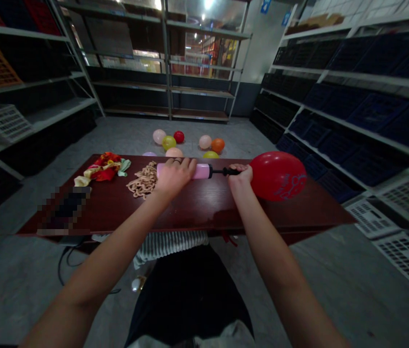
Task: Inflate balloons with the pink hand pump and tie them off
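Note:
A balloon pump with a pink barrel (202,171) and a black rod (218,171) lies level across the front of me, just over the table. My left hand (177,173), a ring on one finger, is wrapped round the barrel. At the pump's black right end, my right hand (241,175) is closed, with the neck of an inflated red balloon (275,176) hidden behind its fingers. Blue line drawing marks the balloon's side. Beside my left hand lies a heap of tan cord-like loops (144,181).
Uninflated balloons (106,166) lie at the table's (197,208) left, near a blurred-out dark object (67,208). Several inflated balloons (169,143) rest on the floor beyond. Shelves (170,87) stand around, and white crates (373,218) sit on the right. A striped cloth (171,244) lies below the near edge.

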